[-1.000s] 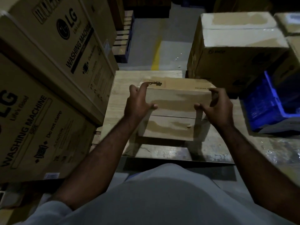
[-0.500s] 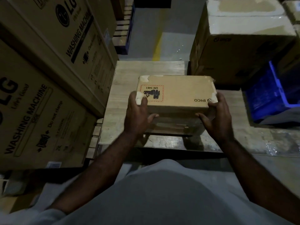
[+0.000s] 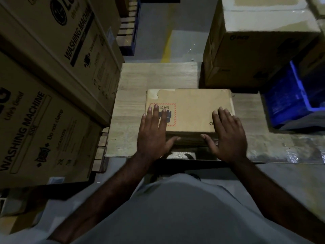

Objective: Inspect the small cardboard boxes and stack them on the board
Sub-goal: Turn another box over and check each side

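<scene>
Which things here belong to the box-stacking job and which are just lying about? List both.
Job: small cardboard box; wooden board under it; left hand and right hand, both flat on the box top.

Lying about: washing-machine cartons; large carton; blue crate; pallets.

Pale wooden board (image 3: 158,76), small cardboard box (image 3: 191,110) resting near its front edge

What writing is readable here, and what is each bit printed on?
"WASHING MACHINE", "SIDE", "Do not clamp", "CAUTION", "Life's Good": near left box.
"WASHING MACHINE", LG logo: upper left box.
"UN 34", rest under left hand: label on small box.
Fine print on both left boxes, mark on right box: too blurred.
</scene>
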`<state>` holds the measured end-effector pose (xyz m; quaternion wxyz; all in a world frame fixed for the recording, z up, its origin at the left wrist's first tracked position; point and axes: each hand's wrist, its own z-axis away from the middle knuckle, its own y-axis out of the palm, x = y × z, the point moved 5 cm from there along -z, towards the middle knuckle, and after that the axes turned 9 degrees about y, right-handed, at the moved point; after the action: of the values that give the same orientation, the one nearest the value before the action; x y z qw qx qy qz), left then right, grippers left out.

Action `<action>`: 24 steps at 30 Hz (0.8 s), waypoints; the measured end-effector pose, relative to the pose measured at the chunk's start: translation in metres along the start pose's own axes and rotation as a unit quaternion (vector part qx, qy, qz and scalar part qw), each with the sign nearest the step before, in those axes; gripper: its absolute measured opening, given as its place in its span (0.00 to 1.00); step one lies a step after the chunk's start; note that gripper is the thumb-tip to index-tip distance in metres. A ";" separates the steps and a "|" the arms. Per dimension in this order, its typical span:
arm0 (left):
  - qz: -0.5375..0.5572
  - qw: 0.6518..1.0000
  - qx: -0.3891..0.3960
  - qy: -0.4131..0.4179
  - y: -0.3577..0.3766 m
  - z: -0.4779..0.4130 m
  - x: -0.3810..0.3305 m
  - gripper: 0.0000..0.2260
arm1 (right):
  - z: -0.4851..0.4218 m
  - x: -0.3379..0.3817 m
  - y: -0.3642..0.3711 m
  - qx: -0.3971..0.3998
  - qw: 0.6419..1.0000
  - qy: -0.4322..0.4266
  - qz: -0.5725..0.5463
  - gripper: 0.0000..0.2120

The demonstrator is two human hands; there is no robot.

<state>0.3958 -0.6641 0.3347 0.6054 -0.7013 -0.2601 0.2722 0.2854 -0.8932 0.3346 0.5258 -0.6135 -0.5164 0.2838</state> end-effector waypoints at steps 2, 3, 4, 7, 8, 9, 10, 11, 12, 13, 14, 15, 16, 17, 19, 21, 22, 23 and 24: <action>0.000 1.000 -0.001 -0.003 -0.001 -0.003 0.000 0.48 | -0.003 -0.001 0.001 -0.008 1.000 -0.001 0.010 0.38; -0.002 1.000 0.002 -0.002 -0.001 -0.003 0.000 0.48 | -0.004 -0.001 0.001 -0.006 1.000 -0.003 0.014 0.37; -0.002 1.000 0.000 0.000 -0.001 -0.003 0.000 0.49 | -0.005 -0.001 0.002 -0.003 1.000 -0.006 0.017 0.37; 0.002 1.000 -0.013 0.000 -0.001 -0.003 0.000 0.49 | -0.004 -0.001 0.002 0.007 1.000 -0.010 0.025 0.37; 0.004 1.000 -0.014 -0.003 -0.001 -0.003 0.000 0.48 | -0.004 -0.001 0.002 0.009 1.000 -0.010 0.027 0.37; 0.007 1.000 -0.015 -0.007 -0.001 -0.004 0.000 0.48 | -0.004 -0.002 0.002 0.012 0.999 -0.009 0.030 0.37; 0.011 1.000 -0.015 -0.012 -0.003 -0.005 0.000 0.47 | -0.004 -0.001 0.002 0.017 0.999 -0.008 0.033 0.37; 0.016 1.000 -0.018 -0.018 -0.006 -0.007 0.001 0.46 | -0.005 -0.001 0.001 0.023 0.999 -0.005 0.035 0.37; 0.021 0.999 -0.022 -0.023 -0.010 -0.011 0.002 0.43 | -0.005 0.001 -0.001 0.030 0.999 -0.002 0.039 0.37; 0.026 0.999 -0.026 -0.025 -0.015 -0.015 0.003 0.40 | -0.006 0.002 -0.003 0.040 0.998 -0.001 0.040 0.37; 0.028 0.999 -0.032 -0.024 -0.020 -0.021 0.004 0.36 | -0.009 0.003 -0.006 0.051 0.998 0.000 0.041 0.37; 0.026 0.999 -0.036 -0.023 -0.024 -0.028 0.007 0.33 | -0.014 0.005 -0.008 0.068 0.997 0.002 0.041 0.37; 0.023 0.999 -0.037 -0.022 -0.028 -0.036 0.009 0.31 | -0.022 0.005 -0.010 0.089 0.995 0.007 0.039 0.38; 0.023 0.999 -0.032 -0.022 -0.029 -0.045 0.013 0.31 | -0.033 0.005 -0.011 0.112 0.993 0.020 0.031 0.39; 0.038 0.999 -0.004 -0.027 -0.029 -0.063 0.021 0.32 | -0.058 0.003 -0.011 0.150 0.987 0.056 0.008 0.40; 0.055 0.997 0.027 -0.040 -0.025 -0.077 0.028 0.33 | -0.079 0.000 -0.009 0.178 0.981 0.076 0.003 0.40; 0.061 0.996 0.035 -0.047 -0.023 -0.082 0.031 0.33 | -0.087 -0.001 -0.007 0.186 0.979 0.078 0.003 0.39; 0.067 0.996 0.040 -0.053 -0.021 -0.086 0.034 0.33 | -0.092 -0.001 -0.005 0.191 0.979 0.078 0.002 0.38; 0.077 0.994 0.043 -0.058 -0.020 -0.087 0.036 0.33 | -0.095 0.000 -0.004 0.192 0.978 0.078 0.002 0.39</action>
<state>0.4819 -0.6980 0.3619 0.5958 -0.6756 -0.2280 0.3696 0.3685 -0.9272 0.3654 0.6716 -0.5223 -0.4086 0.3304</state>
